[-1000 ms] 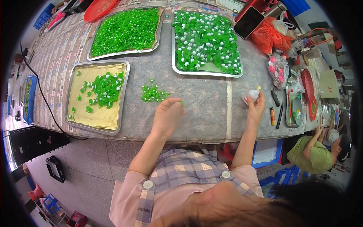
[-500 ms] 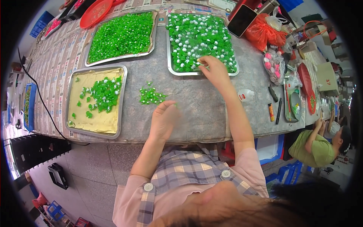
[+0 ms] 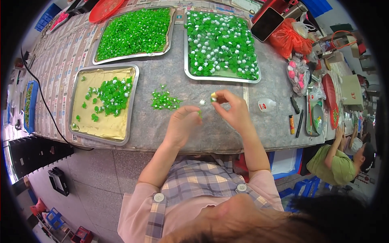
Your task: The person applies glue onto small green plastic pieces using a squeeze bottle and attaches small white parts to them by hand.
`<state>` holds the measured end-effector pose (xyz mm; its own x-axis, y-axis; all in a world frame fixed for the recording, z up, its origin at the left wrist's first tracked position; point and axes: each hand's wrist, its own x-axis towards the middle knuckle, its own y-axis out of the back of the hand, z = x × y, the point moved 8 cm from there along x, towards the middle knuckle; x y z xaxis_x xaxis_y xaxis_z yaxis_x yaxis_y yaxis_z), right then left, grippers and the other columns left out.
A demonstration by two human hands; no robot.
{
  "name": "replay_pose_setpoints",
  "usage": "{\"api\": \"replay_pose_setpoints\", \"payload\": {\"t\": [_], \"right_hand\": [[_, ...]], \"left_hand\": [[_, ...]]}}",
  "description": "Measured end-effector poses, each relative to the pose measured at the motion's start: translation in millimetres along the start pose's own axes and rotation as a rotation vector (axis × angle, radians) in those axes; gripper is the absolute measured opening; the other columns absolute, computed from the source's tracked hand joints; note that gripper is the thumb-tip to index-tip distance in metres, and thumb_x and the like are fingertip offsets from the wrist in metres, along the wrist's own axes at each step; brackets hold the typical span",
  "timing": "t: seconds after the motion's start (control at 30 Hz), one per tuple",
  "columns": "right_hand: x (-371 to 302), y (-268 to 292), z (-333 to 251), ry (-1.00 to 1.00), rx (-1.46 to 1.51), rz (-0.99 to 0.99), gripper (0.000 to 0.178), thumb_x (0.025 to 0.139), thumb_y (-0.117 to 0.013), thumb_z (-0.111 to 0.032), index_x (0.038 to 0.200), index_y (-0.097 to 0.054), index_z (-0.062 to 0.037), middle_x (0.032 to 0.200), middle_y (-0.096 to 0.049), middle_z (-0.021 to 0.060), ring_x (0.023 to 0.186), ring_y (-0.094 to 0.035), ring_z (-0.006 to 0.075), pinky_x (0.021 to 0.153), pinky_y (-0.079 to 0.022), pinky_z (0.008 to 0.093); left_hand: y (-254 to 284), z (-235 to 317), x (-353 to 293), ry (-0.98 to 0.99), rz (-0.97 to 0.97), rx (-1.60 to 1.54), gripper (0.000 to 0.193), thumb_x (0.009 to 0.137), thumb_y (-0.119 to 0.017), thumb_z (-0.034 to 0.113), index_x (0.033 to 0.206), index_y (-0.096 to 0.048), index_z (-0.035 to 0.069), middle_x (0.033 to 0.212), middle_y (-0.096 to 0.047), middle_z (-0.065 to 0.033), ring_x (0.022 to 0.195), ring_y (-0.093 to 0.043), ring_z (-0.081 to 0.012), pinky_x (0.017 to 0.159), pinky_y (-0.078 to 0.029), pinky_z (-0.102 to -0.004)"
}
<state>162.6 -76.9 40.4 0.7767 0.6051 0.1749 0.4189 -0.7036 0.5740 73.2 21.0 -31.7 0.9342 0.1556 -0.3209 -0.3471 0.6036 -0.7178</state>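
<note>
Grey floor tiles point(image 3: 97, 174) show beyond the near edge of the table point(image 3: 227, 139), which is covered partly in plain grey paper and partly in printed sheets. Off to my right sits a co-worker in a green shirt point(image 3: 336, 164).

My left hand point(image 3: 181, 126) is over the table near its close edge, its grip drawn nearly closed, thumb and fingertips together on a small green piece point(image 3: 199, 114). That hand is somewhat blurred, so I can't make out the piece's shape. My right hand point(image 3: 233, 110) faces it, just beside it, the thumb and forefinger of its grip bent toward each other with only a narrow gap. Something yellow shows at the forefinger's tip with a bit of green next to it; I can't tell whether that grip has hold of anything. Between my two hands is a little white ball point(image 3: 202, 102), and whether it touches the table I can't tell.

Left of it lies a loose heap of green sprigs point(image 3: 165, 100). Farther left, a paper-lined tray point(image 3: 133, 101) carries a cluster of green pieces with white balls. Beyond, one full tray point(image 3: 172, 32) is packed with small green bits, and another point(image 3: 186, 52) is crowded with green and white ones. To my right a white bottle point(image 3: 266, 105) lies on its side, near a black pen point(image 3: 300, 123).
</note>
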Motion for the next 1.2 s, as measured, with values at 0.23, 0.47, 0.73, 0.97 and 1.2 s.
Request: {"api": "replay_pose_setpoints", "payload": {"t": [0.23,0.47,0.73,0.97,1.2], "right_hand": [[5,7,29,-0.085,-0.017,0.062,0.020,0.067,-0.057,-0.006,0.085,-0.050,-0.0034,0.074,-0.057,0.0091,0.066,-0.056,0.0177,0.058,-0.044,0.0261],[-22,8,20,-0.156,0.065,0.110,0.019,0.066,-0.058,-0.005,0.084,-0.051,-0.0023,0.073,-0.056,0.0082,0.066,-0.056,0.0176,0.057,-0.043,0.0253],[-26,-11,-17,0.040,-0.059,-0.072,0.025,0.066,-0.058,-0.005,0.088,-0.048,-0.0035,0.077,-0.055,0.0090,0.069,-0.056,0.0204,0.060,-0.043,0.0285],[-31,-17,-11,-0.084,0.179,-0.136,0.034,0.067,-0.056,-0.003,0.098,-0.043,-0.0039,0.083,-0.056,0.0101,0.073,-0.056,0.0189,0.064,-0.043,0.0263],[-43,-37,32,-0.427,0.993,-0.096,0.026,0.072,-0.055,-0.006,0.096,-0.045,-0.0010,0.082,-0.054,0.0053,0.070,-0.053,0.0112,0.062,-0.042,0.0220]], "left_hand": [[14,-8,14,0.018,0.096,-0.052,0.011,0.076,-0.052,0.010,0.085,-0.052,0.004,0.082,-0.054,-0.0043,0.074,-0.052,-0.0121,0.065,-0.046,-0.0244],[16,-1,12,-0.034,0.095,-0.021,0.012,0.076,-0.051,0.010,0.086,-0.052,0.004,0.084,-0.054,-0.0058,0.073,-0.053,-0.0125,0.064,-0.046,-0.0239],[-13,-4,5,0.039,-0.014,0.149,0.009,0.075,-0.045,0.001,0.082,-0.052,0.003,0.079,-0.055,-0.0043,0.064,-0.050,-0.0088,0.056,-0.043,-0.0206],[-10,-7,3,0.068,-0.047,0.131,0.007,0.075,-0.047,0.001,0.080,-0.051,0.003,0.075,-0.055,-0.0051,0.063,-0.051,-0.0101,0.056,-0.043,-0.0216],[-12,-6,1,0.053,-0.079,0.063,0.007,0.075,-0.047,0.001,0.080,-0.051,0.003,0.073,-0.054,-0.0049,0.063,-0.051,-0.0113,0.058,-0.044,-0.0231]]}}
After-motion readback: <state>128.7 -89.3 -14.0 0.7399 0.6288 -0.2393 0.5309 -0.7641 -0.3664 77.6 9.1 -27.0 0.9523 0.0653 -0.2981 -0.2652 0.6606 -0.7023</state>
